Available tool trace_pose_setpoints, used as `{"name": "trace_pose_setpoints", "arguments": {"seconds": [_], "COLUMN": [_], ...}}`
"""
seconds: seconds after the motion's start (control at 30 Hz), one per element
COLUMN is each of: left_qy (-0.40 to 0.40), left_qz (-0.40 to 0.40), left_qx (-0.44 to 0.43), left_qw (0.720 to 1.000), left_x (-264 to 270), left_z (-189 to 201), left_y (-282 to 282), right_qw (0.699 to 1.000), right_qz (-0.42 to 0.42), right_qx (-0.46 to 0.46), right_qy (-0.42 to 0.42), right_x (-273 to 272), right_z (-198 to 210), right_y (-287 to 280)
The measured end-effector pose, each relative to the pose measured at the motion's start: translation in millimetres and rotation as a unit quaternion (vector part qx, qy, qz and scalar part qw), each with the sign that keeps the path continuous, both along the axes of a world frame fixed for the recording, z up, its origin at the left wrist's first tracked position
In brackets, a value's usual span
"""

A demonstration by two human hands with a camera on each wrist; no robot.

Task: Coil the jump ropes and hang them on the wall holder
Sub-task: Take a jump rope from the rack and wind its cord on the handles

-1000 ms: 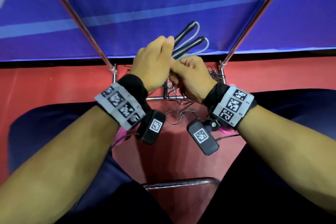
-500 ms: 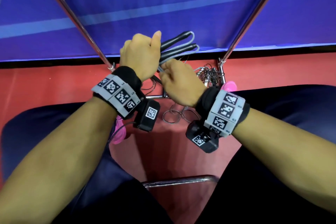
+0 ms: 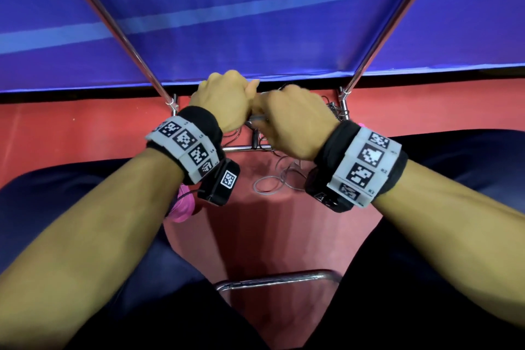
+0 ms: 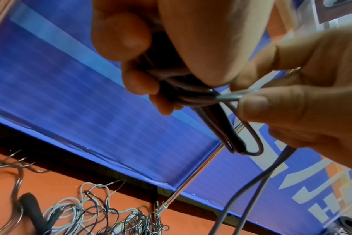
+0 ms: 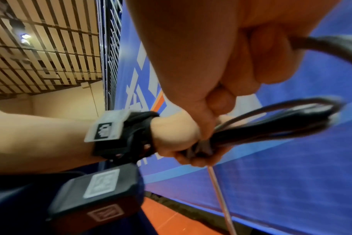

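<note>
Grips both black handles (image 4: 219,125) and several wound turns of grey cord (image 4: 183,89) in the clenched left hand (image 4: 171,39). Pinches one strand of that cord between thumb and fingers of the right hand (image 4: 311,103), pressed against the left fist, apparently mid-wrap round the handles. Holds the bundle up in the air, before the blue banner (image 3: 284,37) and above the low metal rail (image 3: 241,148). Lets a free tail (image 4: 249,192) hang toward the red floor (image 3: 85,128), where a tangle of other ropes (image 4: 103,213) lies; cannot tell whether joined to it.

Could lose the turns if the left squeeze eases while the right pulls: smooth, springy-looking cord, likely to uncoil at once. Could snag the hanging tail on the rail, or drag the floor tangle up into the wrap. Could trap a fingertip under a tightened turn. Shows no wall holder plainly, so risks a loose bundle on the way there.
</note>
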State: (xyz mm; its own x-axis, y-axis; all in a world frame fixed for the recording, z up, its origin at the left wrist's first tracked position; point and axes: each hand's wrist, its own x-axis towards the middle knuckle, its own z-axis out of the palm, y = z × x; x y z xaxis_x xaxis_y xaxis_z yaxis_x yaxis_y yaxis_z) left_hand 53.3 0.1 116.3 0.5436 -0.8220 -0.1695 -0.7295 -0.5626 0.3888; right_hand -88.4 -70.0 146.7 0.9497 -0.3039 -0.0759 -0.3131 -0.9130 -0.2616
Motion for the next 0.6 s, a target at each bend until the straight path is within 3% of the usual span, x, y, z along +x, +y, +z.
{"name": "trace_pose_setpoints", "arguments": {"seconds": [0.13,0.23,0.4,0.5,0.6], "left_qy": [0.008,0.043,0.064,0.094,0.152], "left_qz": [-0.057,-0.121,-0.162,-0.159,-0.121], "left_qx": [0.027,0.009,-0.079,-0.117,-0.209], "left_qw": [0.998,0.992,0.982,0.976,0.958], "left_x": [-1,-10,-16,-20,-23], "left_z": [7,17,39,46,52], "left_y": [10,14,21,24,23], "right_qw": [0.996,0.977,0.875,0.810,0.757], "right_qz": [-0.044,-0.029,-0.060,-0.067,-0.095], "right_qx": [0.032,0.186,0.462,0.566,0.616], "right_qy": [-0.069,-0.104,-0.131,-0.139,-0.197], "right_x": [-12,-18,-13,-12,-6], "right_z": [9,9,-1,1,-2], "right_y": [-31,-48,-57,-61,-52]}}
